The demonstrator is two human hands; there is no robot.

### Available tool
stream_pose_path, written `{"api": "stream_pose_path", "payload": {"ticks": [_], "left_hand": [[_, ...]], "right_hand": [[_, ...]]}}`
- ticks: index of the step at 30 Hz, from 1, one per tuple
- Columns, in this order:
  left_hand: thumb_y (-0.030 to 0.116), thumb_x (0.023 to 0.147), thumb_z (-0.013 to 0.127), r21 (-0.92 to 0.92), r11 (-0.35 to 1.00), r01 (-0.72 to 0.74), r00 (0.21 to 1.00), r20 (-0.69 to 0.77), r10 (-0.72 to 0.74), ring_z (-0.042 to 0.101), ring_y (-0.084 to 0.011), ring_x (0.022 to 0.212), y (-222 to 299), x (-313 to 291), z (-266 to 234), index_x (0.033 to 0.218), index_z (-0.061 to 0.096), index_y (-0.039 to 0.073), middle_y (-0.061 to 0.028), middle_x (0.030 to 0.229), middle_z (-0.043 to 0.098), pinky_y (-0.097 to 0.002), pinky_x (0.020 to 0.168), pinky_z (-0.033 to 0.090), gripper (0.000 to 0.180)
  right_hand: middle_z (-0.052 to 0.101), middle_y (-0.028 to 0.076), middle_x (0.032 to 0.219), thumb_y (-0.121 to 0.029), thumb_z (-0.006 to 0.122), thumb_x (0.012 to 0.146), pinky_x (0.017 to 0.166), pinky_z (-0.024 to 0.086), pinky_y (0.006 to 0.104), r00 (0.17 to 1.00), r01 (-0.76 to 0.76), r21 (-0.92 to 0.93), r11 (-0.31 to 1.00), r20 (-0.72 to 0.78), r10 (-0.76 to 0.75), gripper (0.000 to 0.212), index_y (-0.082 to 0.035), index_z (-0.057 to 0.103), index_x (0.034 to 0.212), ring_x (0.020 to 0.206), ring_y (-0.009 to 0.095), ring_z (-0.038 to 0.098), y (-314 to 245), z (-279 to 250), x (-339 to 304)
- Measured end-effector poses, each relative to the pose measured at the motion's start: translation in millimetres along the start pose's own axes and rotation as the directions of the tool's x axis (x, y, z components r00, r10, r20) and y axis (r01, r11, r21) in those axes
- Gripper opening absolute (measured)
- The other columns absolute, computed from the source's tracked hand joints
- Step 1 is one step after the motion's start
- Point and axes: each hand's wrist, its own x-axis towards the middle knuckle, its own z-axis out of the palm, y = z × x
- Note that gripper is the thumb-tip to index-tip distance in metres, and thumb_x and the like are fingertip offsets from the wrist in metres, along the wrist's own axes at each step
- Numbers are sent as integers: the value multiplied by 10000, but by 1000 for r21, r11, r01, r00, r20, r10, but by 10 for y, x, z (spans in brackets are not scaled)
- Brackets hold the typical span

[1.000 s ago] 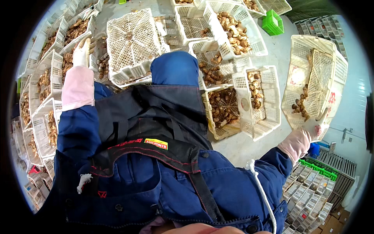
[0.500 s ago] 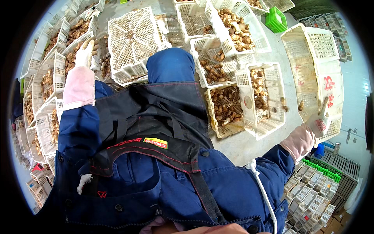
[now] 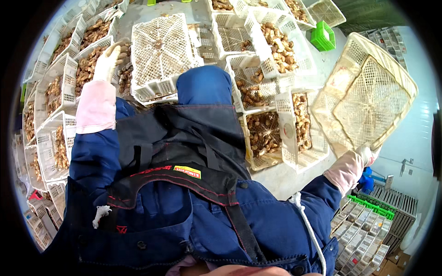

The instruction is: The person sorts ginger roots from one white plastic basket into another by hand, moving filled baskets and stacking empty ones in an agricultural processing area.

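My right hand (image 3: 366, 155), in a white glove with a pink cuff, is closed on the lower rim of a large off-white plastic crate (image 3: 335, 78). This crate is tilted, and its latticed bottom shows. Part of the grip is hidden behind the rim. On the other side, my left hand (image 3: 109, 60), gloved the same way, has its fingers stretched out and nothing visible in them. It is over the edge of a crate of knobbly brown-and-cream pieces that look like mushrooms (image 3: 88, 65).
An upturned white crate (image 3: 159, 50) lies ahead of my knee. White crates with brown pieces (image 3: 264, 138) crowd the floor to its right, more (image 3: 55, 103) line the left. A small green basket (image 3: 323, 37) stands at the far right. Stacked crates (image 3: 361, 225) are at lower right.
The crate at my right hand has swung up and tilted, so its bottom now shows instead of the side with red marks. The left hand stays nearly in place.
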Motion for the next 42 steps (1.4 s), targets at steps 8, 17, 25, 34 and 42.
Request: {"api": "stream_pose_path", "payload": {"ticks": [8, 17, 25, 34, 42], "left_hand": [[238, 979, 555, 141, 989, 47, 998, 32, -52, 614, -173, 1023, 464, -320, 775, 1373, 492, 51, -106, 1230, 624, -291, 883, 487, 441], [478, 927, 602, -381, 925, 10, 981, 184, 65, 524, -276, 1226, 363, -309, 784, 1508, 220, 66, -148, 1427, 457, -420, 1011, 450, 809], [152, 906, 629, -774, 616, -148, 927, -326, -187, 609, -257, 1055, 101, 55, 405, 1236, 521, 27, -135, 1158, 612, -402, 910, 532, 368], [138, 939, 589, -662, 748, -51, 797, -478, -368, 594, -243, 882, 103, 118, 413, 1117, 576, -23, -155, 1037, 579, -296, 725, 552, 241], [207, 959, 579, -541, 838, 69, 775, -499, -387, 572, -207, 999, -337, 52, 302, 1112, 595, 63, -74, 1073, 590, -362, 863, 531, 210]], "right_hand": [[582, 168, 1271, -96, 654, 816, 943, 480, 397, 856, -516, 598, 614, 396, 333, 559, -34, 498, 1349, 1076, 307, 595, -1632, 316, -882], [556, 175, 1283, -6, 611, 827, 995, 460, 464, 676, -606, 715, 348, 694, -249, 631, -38, 376, 1412, 1100, 325, 592, -4332, 1227, -2239], [585, 104, 1273, -210, 681, 890, 1017, 421, 356, 440, -488, 809, 327, 552, -708, 590, -73, 442, 1412, 1143, 206, 555, -5375, 1240, -2976], [598, 147, 1211, -174, 610, 945, 885, 499, 287, 518, -617, 552, 561, 821, -240, 449, -26, 492, 1353, 1038, 211, 615, -3235, 2180, -2508], [647, 49, 928, -164, 561, 944, 588, 496, 244, 99, -699, -131, 703, 956, 276, 369, -53, 556, 1295, 743, 133, 609, -536, 2752, -3680]]}}
